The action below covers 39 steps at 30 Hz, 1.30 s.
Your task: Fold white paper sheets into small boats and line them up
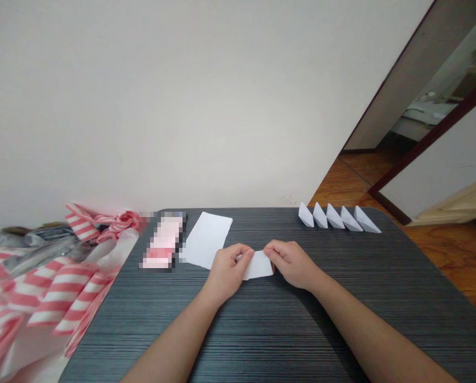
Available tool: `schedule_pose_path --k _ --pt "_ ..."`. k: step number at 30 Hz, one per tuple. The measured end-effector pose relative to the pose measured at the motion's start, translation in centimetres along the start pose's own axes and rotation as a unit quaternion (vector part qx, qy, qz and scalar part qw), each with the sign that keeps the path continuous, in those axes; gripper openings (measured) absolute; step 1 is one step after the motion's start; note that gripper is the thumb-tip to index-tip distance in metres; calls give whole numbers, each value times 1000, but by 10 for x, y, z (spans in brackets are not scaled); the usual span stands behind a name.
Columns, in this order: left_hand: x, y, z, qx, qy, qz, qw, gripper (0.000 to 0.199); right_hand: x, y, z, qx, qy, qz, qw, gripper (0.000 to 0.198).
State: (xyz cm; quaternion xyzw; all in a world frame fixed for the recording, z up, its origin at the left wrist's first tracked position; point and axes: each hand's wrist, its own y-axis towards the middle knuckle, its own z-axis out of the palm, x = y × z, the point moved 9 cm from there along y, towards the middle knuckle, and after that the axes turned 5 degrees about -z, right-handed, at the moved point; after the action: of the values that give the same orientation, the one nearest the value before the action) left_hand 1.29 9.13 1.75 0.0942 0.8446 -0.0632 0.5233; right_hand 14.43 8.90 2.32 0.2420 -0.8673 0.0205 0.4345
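Note:
A small white piece of paper (259, 265), apparently folded, is held between my two hands above the middle of the dark table. My left hand (228, 270) pinches its left end between thumb and fingers. At the upper right corner, my right hand (292, 261) grips the paper with curled fingers. Larger white sheets (208, 239) lie flat just beyond my left hand, and I cannot tell how many are stacked. Several folded paper boats (328, 217) stand in a row at the back right of the table.
A pixelated flat object (163, 242) lies on the table's left side. The dark wood-grain table (238, 340) meets a pale wall (222, 106) at the back. Pink-and-white striped cloth (58, 290) is heaped to the left, and a doorway opens on the right.

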Motion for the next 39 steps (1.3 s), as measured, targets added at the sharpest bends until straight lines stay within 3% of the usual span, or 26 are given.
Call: schedule_pose_path --k 16,25,35,39 --pt "18 3 -5 -30 -36 -57 997 32 -18 -2 -3 -29 40 37 998 31" --pt "22 2 -14 -72 -66 -68 993 30 -21 -5 9 17 133 70 989 28" --pt "20 2 -19 -104 -69 -58 991 29 -25 -5 18 44 155 85 983 28" --pt "23 3 -11 -63 -127 -78 987 31 -24 -5 16 36 160 84 983 31"
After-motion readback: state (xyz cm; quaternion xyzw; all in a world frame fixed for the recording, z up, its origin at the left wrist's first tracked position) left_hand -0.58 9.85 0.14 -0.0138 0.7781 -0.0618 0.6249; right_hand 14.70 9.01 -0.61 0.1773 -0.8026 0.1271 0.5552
